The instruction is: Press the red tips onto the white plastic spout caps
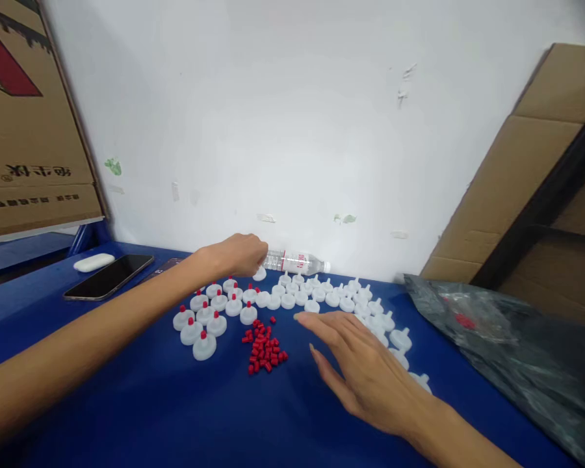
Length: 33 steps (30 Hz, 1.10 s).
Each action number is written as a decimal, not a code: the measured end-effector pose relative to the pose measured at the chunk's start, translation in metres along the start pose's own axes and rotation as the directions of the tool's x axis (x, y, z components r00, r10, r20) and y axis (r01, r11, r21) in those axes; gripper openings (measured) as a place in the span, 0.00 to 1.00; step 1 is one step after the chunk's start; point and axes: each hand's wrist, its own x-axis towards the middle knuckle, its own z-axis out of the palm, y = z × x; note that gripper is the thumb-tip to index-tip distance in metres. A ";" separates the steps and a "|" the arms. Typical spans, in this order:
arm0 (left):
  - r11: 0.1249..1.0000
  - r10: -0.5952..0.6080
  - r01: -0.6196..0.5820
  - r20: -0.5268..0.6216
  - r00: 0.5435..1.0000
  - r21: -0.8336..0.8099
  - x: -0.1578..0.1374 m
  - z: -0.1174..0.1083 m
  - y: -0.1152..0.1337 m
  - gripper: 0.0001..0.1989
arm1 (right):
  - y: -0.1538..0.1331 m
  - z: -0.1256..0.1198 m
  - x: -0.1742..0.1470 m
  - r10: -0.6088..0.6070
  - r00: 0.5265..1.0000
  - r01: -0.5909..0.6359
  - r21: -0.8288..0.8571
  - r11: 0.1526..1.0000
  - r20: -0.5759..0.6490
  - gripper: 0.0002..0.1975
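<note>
My left hand reaches to the back of the table, its fingers curled down. A white nozzle cap shows just under its fingertips, which appear closed on the spout; the grip itself is partly hidden. My right hand is open over the table, thumb and fingers apart, with nothing in it. Left of it lies a loose pile of small red caps. White nozzle caps with red tips stand in a group on the left. Several plain white nozzle caps spread in an arc behind and beside my right hand.
A clear plastic bottle lies against the wall. At left are a phone, a white oval case and a large carton. Dark plastic sheeting covers the right side, beside a cardboard piece. The tabletop is blue.
</note>
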 end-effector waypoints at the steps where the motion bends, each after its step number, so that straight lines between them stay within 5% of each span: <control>1: 1.000 0.011 -0.011 0.043 0.999 -0.022 0.006 0.005 -0.002 0.06 | -0.001 0.000 0.000 -0.012 1.000 0.012 0.005 1.000 0.012 0.28; 5: 0.994 0.047 -0.039 0.080 0.996 -0.100 0.011 0.018 -0.004 0.07 | -0.002 0.000 -0.001 -0.042 0.998 0.041 0.020 0.999 0.056 0.30; 11: 0.981 0.084 -0.071 0.070 0.994 -0.179 -0.001 0.003 0.004 0.15 | 0.000 -0.002 -0.002 -0.053 0.996 0.051 0.023 0.998 0.074 0.29; 21: 0.962 0.153 -0.089 0.236 0.960 -0.260 -0.001 0.010 0.014 0.04 | 0.002 0.000 0.000 -0.061 0.990 0.058 0.030 0.998 0.128 0.27; 27: 0.938 0.218 -0.168 0.138 0.966 -0.303 0.000 0.015 0.017 0.12 | 0.001 0.003 0.000 -0.036 0.994 0.035 0.015 0.999 0.104 0.25; 33: 0.906 0.273 -0.248 0.026 0.962 -0.344 -0.003 0.010 0.027 0.07 | 0.003 0.006 0.003 0.109 0.993 -0.106 -0.088 0.990 0.034 0.20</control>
